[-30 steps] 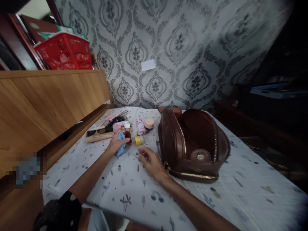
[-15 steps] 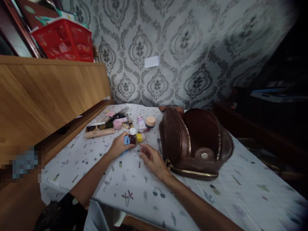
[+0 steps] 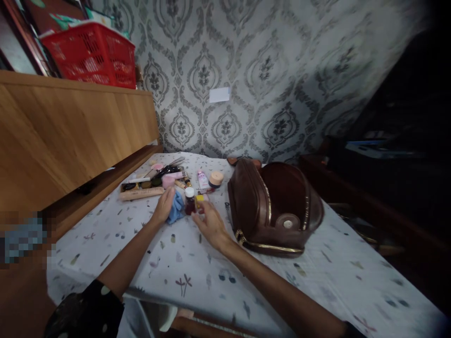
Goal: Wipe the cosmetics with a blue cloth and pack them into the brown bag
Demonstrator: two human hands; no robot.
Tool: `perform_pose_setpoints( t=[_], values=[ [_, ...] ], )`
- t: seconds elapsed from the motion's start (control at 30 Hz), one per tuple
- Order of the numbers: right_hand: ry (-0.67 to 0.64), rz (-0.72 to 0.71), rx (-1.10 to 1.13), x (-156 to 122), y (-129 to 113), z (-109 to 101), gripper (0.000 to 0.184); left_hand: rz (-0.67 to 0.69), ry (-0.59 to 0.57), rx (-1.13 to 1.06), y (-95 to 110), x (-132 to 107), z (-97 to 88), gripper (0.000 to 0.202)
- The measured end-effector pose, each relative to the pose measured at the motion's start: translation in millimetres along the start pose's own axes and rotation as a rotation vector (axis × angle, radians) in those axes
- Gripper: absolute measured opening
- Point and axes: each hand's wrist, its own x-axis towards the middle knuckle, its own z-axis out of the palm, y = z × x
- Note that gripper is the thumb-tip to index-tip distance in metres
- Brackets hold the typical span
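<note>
My left hand [image 3: 165, 206] is closed on a crumpled blue cloth [image 3: 175, 209], just left of a small dark bottle with a white cap [image 3: 190, 202]. The bottle stands upright on the table. From the other side my right hand [image 3: 212, 226] reaches toward it, fingers apart and holding nothing; I cannot tell whether the fingertips touch the bottle. Partly behind these fingers is a small container with a yellow label [image 3: 199, 199]. Farther back are a white and pink tube [image 3: 202, 179] and a round jar with a beige lid [image 3: 216, 178].
A brown leather bag [image 3: 271, 211] lies unzipped to the right. Assorted cosmetics, including a pink jar [image 3: 168, 182] and a long beige box [image 3: 142, 194], are grouped at the back left. A wooden cabinet [image 3: 77, 126] borders the left side, with a red basket [image 3: 91, 56] on top.
My left hand has drawn away from the dark bottle with the blue cloth, which now shows more fully. My right hand has moved left, closer to the bottle.
</note>
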Motion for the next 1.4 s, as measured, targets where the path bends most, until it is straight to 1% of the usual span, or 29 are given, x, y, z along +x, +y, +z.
perform_pose_setpoints(
  t=[0.07,0.17,0.23,0.3,0.43,0.5,0.53,0.57,0.6,0.67,0.73,0.87,0.93,1.0,1.13,1.23,1.33,1.4],
  values=[
    [0.13,-0.06,-0.066,3.9,-9.8,9.7,0.042,0.017,-0.005,-0.001,5.1,-3.2,-0.5,0.033],
    [0.22,-0.131,-0.097,9.8,-13.5,25.0,0.049,0.081,-0.046,0.073,12.3,-10.4,-0.8,0.028],
    [0.219,-0.135,-0.091,13.7,-8.7,31.9,0.051,0.112,-0.051,0.129,15.5,-14.2,0.0,0.028],
    [0.188,-0.123,-0.074,16.7,-2.0,34.8,0.051,0.117,-0.027,0.142,18.4,-15.6,1.2,0.027],
    [0.169,-0.133,-0.039,19.6,6.1,33.4,0.05,0.083,0.123,0.081,29.5,-8.2,1.7,0.026],
    [0.166,-0.137,-0.029,19.7,6.0,31.9,0.05,0.128,0.19,0.049,39.2,-1.1,1.0,0.026],
    [0.164,-0.134,-0.028,19.5,5.4,31.3,0.05,0.17,0.193,0.043,44.4,2.4,1.1,0.026],
    [0.163,-0.129,-0.027,19.1,4.5,30.9,0.05,0.215,0.172,0.043,49.2,5.5,1.5,0.026],
    [0.162,-0.122,-0.027,18.7,3.8,30.5,0.049,0.257,0.126,0.046,53.1,8.2,2.6,0.027],
    [0.158,-0.112,-0.025,18.0,2.7,30.2,0.048,0.308,0.007,0.049,56.3,11.5,6.3,0.029],
    [0.158,-0.105,-0.018,17.5,2.9,30.2,0.046,0.283,-0.053,0.024,52.0,12.5,11.4,0.033],
    [0.188,-0.118,0.003,17.5,6.0,30.8,0.044,0.136,-0.041,-0.022,29.0,9.6,19.3,0.043],
    [0.212,-0.133,0.014,17.8,7.9,31.6,0.044,0.106,-0.067,-0.024,18.2,7.7,20.9,0.047],
    [0.235,-0.146,0.023,17.9,9.7,32.7,0.045,0.088,-0.103,-0.028,11.7,6.0,21.8,0.049],
    [0.264,-0.159,0.054,15.9,13.6,34.2,0.042,0.052,-0.167,-0.037,10.0,4.1,23.3,0.05],
    [0.26,-0.126,0.139,12.5,15.2,32.3,0.04,0.05,-0.195,-0.071,12.8,3.2,23.5,0.046],
    [0.206,-0.078,0.203,9.0,13.8,27.9,0.037,0.057,-0.192,-0.113,16.0,1.9,21.8,0.039],
    [0.163,-0.072,0.22,7.7,11.7,25.2,0.035,0.052,-0.171,-0.137,19.0,0.1,19.6,0.037]
  ],
)
